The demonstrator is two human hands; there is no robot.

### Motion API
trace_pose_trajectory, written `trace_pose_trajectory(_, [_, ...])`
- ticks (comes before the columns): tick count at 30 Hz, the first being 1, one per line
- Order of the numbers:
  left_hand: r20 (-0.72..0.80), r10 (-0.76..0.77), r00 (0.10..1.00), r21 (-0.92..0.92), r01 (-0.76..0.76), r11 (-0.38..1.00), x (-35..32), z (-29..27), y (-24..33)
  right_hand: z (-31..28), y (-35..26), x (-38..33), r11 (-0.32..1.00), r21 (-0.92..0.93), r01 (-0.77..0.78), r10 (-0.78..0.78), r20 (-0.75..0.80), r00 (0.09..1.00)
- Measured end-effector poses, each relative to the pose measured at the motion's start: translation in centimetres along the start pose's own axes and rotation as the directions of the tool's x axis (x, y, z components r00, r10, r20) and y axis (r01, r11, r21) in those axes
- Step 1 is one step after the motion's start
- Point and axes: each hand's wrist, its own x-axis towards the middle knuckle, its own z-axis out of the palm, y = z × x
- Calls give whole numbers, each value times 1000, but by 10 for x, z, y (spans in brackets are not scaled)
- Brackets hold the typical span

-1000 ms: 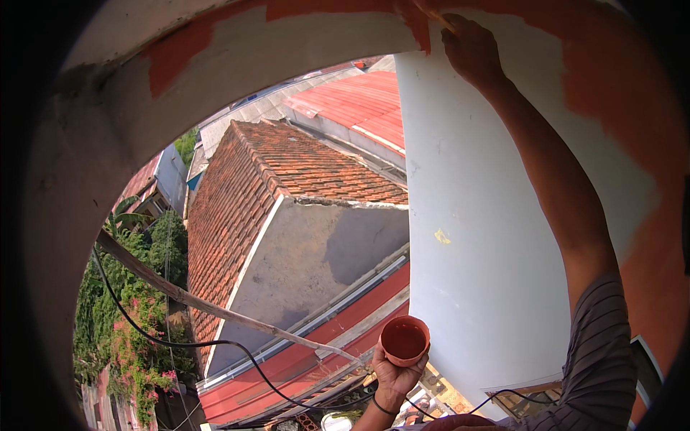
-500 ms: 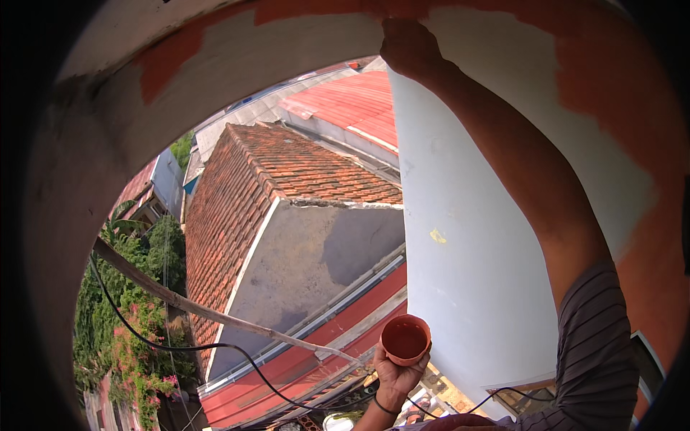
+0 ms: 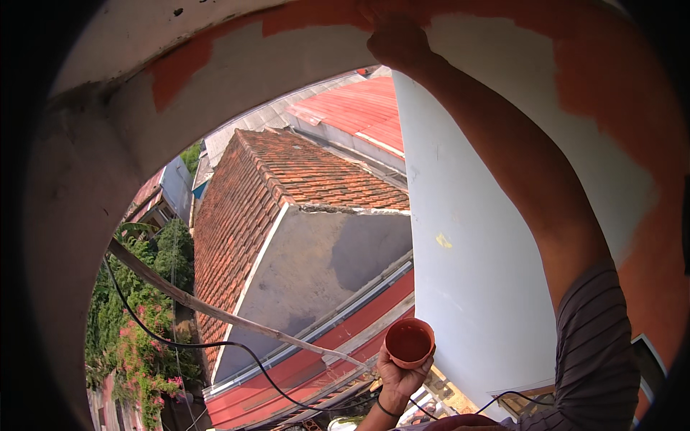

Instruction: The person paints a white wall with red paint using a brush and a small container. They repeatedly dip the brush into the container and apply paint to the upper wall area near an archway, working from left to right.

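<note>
My left hand (image 3: 397, 375) is at the bottom middle, holding up a small round orange cup (image 3: 409, 342) with dark red-orange paint in it. My right arm stretches up the right side. My right hand (image 3: 397, 42) is pressed to the curved white wall (image 3: 496, 93) at the top, its fingers closed around a paintbrush that the hand almost wholly hides. It sits on the lower edge of the orange painted band (image 3: 316, 16). More orange paint (image 3: 625, 86) covers the wall to the right of the arm.
A white column (image 3: 467, 287) drops behind the cup. Far below lie a red tiled roof (image 3: 287, 179), a red metal roof (image 3: 359, 108), a grey gable wall, a black cable (image 3: 237, 346), a bare pole and green bushes (image 3: 136, 345). The drop is open.
My right hand has slid left along the top of the wall, following the edge of the orange band. My left hand and the cup have stayed in place.
</note>
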Motion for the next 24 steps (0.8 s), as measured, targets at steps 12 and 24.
trace_pose_trajectory(12, [-60,33,998,15,-32,999,3,22,-15,-63,-76,21,509,791,-339,13,386,922])
trace_pose_trajectory(24, [-78,59,995,90,-51,995,-6,15,-3,-16,51,9,800,379,-465,184,583,791])
